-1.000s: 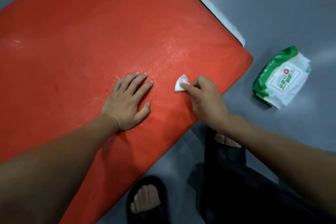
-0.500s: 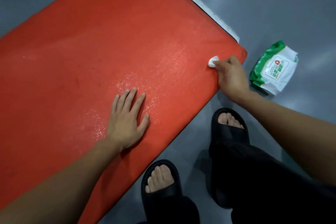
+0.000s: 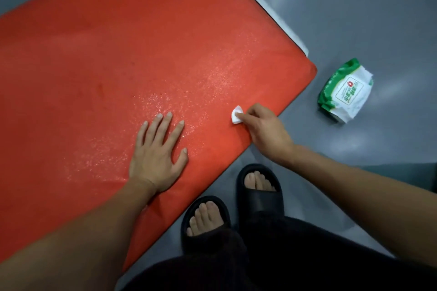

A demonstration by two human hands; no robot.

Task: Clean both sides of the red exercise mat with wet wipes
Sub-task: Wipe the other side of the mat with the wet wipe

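The red exercise mat (image 3: 123, 59) lies flat on the grey floor and fills the left and middle of the view, with a wet sheen across its middle. My left hand (image 3: 157, 156) rests flat on the mat with fingers spread. My right hand (image 3: 264, 132) pinches a small folded white wet wipe (image 3: 237, 115) and presses it on the mat near the mat's right edge.
A green and white pack of wet wipes (image 3: 345, 92) lies on the grey floor (image 3: 366, 19) to the right of the mat's corner. A white strip (image 3: 272, 12) shows under the mat's far edge. My feet in black slippers (image 3: 259, 186) stand beside the near edge.
My right hand moved with the wipe from the mat's middle out to its right corner, then back inward along the near edge. My left hand stayed flat on the mat.
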